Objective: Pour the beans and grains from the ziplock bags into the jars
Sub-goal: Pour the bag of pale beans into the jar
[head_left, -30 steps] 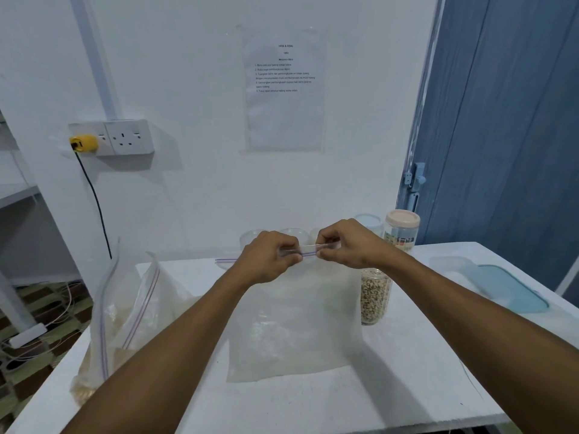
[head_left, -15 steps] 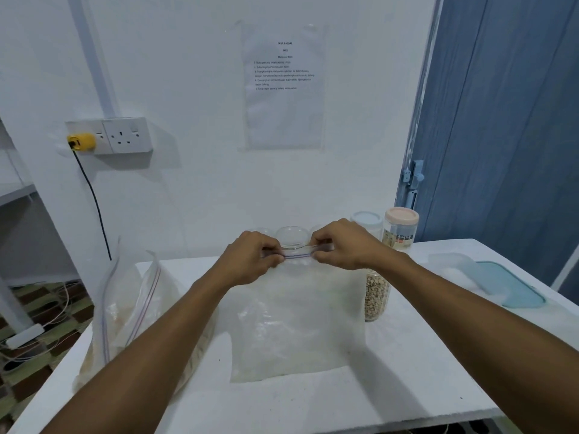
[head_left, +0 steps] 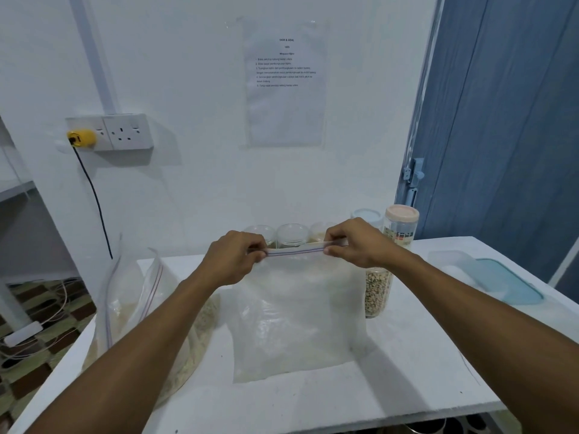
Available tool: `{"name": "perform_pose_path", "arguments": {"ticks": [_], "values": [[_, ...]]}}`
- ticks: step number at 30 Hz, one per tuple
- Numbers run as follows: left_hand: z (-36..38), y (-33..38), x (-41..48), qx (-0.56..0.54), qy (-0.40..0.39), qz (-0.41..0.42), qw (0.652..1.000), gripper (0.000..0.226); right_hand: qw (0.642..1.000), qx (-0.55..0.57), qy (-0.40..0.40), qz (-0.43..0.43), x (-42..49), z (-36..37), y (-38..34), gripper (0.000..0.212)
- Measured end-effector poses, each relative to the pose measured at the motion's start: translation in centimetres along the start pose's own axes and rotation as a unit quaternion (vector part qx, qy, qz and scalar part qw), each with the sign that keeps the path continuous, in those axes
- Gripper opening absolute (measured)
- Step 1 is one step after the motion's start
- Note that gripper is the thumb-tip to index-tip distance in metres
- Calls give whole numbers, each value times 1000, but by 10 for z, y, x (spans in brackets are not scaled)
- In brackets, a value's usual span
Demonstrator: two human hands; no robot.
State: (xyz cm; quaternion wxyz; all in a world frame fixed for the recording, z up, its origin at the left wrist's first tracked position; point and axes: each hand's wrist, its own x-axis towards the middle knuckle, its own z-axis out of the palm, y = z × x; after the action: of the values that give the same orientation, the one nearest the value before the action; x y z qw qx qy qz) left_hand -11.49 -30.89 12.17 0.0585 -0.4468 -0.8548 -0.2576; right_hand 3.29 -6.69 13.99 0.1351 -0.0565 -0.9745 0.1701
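Note:
A clear ziplock bag (head_left: 294, 321) stands upright on the white table (head_left: 407, 371), and it looks nearly empty. My left hand (head_left: 233, 256) pinches the left end of its zip strip, my right hand (head_left: 354, 242) pinches the right end. The strip is stretched straight between them. Behind the bag stand several clear jars (head_left: 291, 234). A tall jar (head_left: 377, 291) holding beans stands to the right, partly hidden by my right wrist. At the left are two more ziplock bags (head_left: 131, 305) with grain inside.
A pink-lidded jar (head_left: 401, 225) and a blue-lidded one (head_left: 366, 216) stand at the back right. A clear container with a blue lid (head_left: 501, 281) lies on the right of the table. A wall socket with a yellow plug (head_left: 82, 137) is at the left. Cables lie on the floor.
My left hand has slid leftwards along the zip strip, away from the right hand. More of the strip shows between them, and the jars behind have come into view.

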Motion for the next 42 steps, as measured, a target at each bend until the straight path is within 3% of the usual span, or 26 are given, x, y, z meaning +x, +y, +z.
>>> {"name": "perform_pose_path", "arguments": {"ticks": [5,8,17,21,24,26,32,35,38,40,42], "values": [[-3,-16,-7,-41,26,6,999,8,997,70,29,24,-10,-5,9,12],[-6,-29,-11,-91,30,-5,995,18,991,111,41,61,-16,-11,19,12],[-1,-32,-18,-206,73,-74,973,19,960,252,72,96,-25,-7,26,16],[1,-30,-22,-274,115,-91,951,20,938,315,73,125,-28,-8,33,29],[4,-33,-25,-343,102,-117,926,26,914,370,84,140,-33,-7,41,27],[6,-37,-25,-366,111,-133,914,19,892,418,102,137,-36,-8,43,25],[12,-41,-26,-378,149,-136,904,13,898,396,116,153,-38,-8,42,22],[15,-40,-26,-377,149,-138,904,17,893,394,146,162,-37,-7,38,21],[21,-44,-26,-439,115,-159,877,37,883,400,165,178,-36,-5,36,27],[29,-49,-27,-456,71,-187,867,53,872,424,159,183,-36,-3,37,31],[38,-48,-30,-451,39,-206,868,51,869,442,126,184,-38,0,38,35]]}}
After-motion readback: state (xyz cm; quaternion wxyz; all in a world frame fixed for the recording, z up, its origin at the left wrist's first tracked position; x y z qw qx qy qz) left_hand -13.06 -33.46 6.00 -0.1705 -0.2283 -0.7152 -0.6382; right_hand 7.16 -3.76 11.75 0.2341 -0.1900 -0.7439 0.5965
